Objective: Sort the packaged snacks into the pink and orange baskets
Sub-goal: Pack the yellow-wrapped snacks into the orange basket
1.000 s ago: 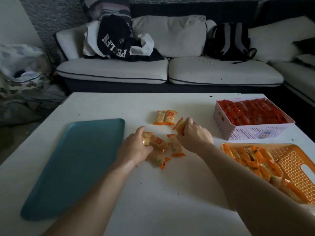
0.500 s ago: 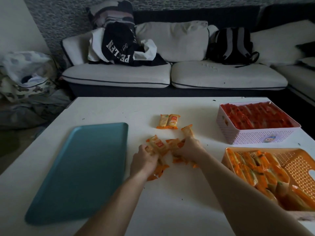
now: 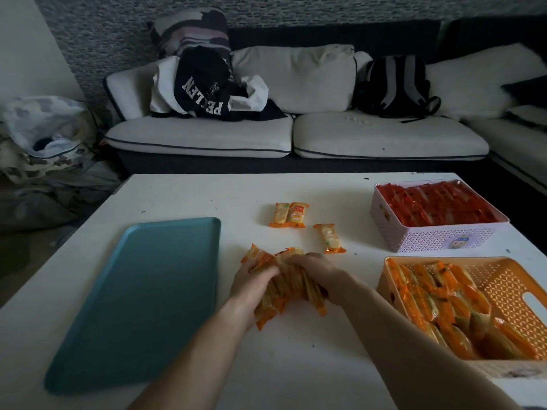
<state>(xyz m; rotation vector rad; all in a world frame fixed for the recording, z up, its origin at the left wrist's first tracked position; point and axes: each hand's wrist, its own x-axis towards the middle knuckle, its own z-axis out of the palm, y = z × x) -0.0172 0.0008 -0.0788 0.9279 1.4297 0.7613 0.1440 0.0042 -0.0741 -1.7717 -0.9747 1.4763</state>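
Nearest you on the white tabletop (image 3: 296, 365), both hands meet on one load. Your left hand (image 3: 254, 279) and right hand (image 3: 316, 270) have their fingers curled round a bundle (image 3: 284, 294) of orange snack packets and squeeze it from either side, just off the surface or resting on it; I can't tell which.

The packets are slim, crinkly film sleeves with crimped ends. They fan out, long axes running roughly from you toward the sofa. They look slippery, so I'd expect the outer ones to squirt loose if you ease off.

Here's what the move turns on: the orange basket (image 3: 503, 279) sits directly to your right of the bundle, near but not touching, and your right hand is the closer one. Its walls are rigid plastic lattice with a cut-out handle. Its left side is already packed with matching orange packets (image 3: 438, 309), standing close together on edge.

To your left lies a flat teal tray (image 3: 142, 297), smooth, with rounded corners.

Further out, one single packet (image 3: 329, 238) lies loose just beyond your right hand, then a pair of packets (image 3: 288, 215) side by side. Far right, the pink basket (image 3: 429, 239) brims with red packets (image 3: 435, 202). Beyond the tabletop, a pale cushioned sofa (image 3: 384, 137) carries a dark backpack (image 3: 396, 84).
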